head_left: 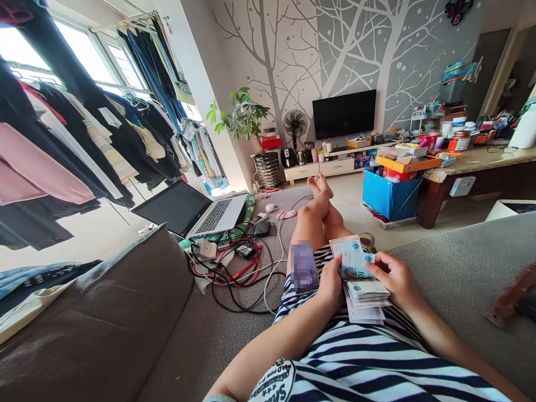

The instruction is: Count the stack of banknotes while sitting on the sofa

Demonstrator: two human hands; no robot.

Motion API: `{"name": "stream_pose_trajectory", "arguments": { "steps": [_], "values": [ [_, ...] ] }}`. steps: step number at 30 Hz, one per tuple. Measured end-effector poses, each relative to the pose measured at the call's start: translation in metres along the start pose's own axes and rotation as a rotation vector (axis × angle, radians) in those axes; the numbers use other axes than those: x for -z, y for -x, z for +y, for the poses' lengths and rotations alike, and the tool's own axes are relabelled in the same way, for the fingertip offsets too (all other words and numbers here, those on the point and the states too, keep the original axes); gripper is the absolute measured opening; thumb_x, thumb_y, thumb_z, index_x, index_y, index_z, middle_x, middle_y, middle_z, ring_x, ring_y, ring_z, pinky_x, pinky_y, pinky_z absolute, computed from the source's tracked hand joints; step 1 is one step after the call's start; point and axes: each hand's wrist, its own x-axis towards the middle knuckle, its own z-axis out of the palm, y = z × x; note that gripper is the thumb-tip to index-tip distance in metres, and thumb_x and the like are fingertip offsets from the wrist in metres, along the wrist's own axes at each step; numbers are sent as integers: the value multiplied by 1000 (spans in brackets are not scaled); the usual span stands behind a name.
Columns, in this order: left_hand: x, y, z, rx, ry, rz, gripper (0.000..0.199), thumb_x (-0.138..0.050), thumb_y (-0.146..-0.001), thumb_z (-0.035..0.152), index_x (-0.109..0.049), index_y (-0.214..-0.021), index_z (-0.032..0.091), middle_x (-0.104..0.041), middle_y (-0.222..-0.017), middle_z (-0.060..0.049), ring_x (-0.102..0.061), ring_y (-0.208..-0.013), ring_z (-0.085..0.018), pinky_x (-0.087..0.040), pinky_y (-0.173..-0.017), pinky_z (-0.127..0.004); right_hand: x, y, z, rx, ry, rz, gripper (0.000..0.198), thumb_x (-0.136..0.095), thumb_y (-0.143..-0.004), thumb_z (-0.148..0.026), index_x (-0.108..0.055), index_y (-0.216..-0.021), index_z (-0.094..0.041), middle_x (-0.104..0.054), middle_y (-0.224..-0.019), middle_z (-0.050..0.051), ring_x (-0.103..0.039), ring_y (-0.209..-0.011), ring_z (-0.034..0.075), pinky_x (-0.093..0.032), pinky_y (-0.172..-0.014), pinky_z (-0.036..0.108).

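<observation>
A bundle of banknotes (352,262) stands in my left hand (332,282), fingers closed round its left side. My right hand (396,279) pinches the right edge of a blue-toned note from that bundle between thumb and fingers. Below the hands, on my striped clothing (377,357), lies a loose stack of notes (366,293), with one pale purple note (364,314) sticking out underneath. To the left of my left hand a phone (304,267) rests on my thigh, its screen partly blurred out.
Left of my legs on the grey sofa (247,346) lie tangled cables (243,273), a charger (205,248) and an open laptop (218,215). Clothes (113,134) hang by the window. A blue box (391,195) stands beside a loaded table (473,162); a television (344,114) is ahead.
</observation>
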Motion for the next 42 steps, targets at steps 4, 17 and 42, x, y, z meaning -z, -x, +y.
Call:
{"name": "stream_pose_trajectory", "arguments": {
  "steps": [4, 17, 42],
  "values": [
    [0, 0, -1, -15, -6, -32, 35, -79, -67, 47, -76, -81, 15, -76, -78, -8, -69, -86, -29, -51, -85, -38, 2, 2, 1, -8, -58, -31, 46, -67, -86, -69, -66, -92, -23, -64, -72, 1, -59, -67, 19, -46, -64, 28],
    [-5, 10, 6, -38, -87, -54, 27, -74, -67, 43, -71, -70, 16, -68, -68, -4, -60, -74, -22, -46, -77, -34, 8, 2, -3, 22, -71, -38, 36, -65, -90, -59, -65, -86, -23, -63, -76, 1, -58, -69, 19, -47, -66, 29],
    [-5, 12, 5, 36, -44, -59, 34, -85, -57, 35, -76, -83, 16, -74, -75, -7, -67, -75, -25, -49, -78, -36, 2, -6, 5, -84, -39, 16, 60, -63, -79, -81, -55, -66, -23, -52, -59, -1, -48, -56, 17, -40, -52, 27]
  ]
}}
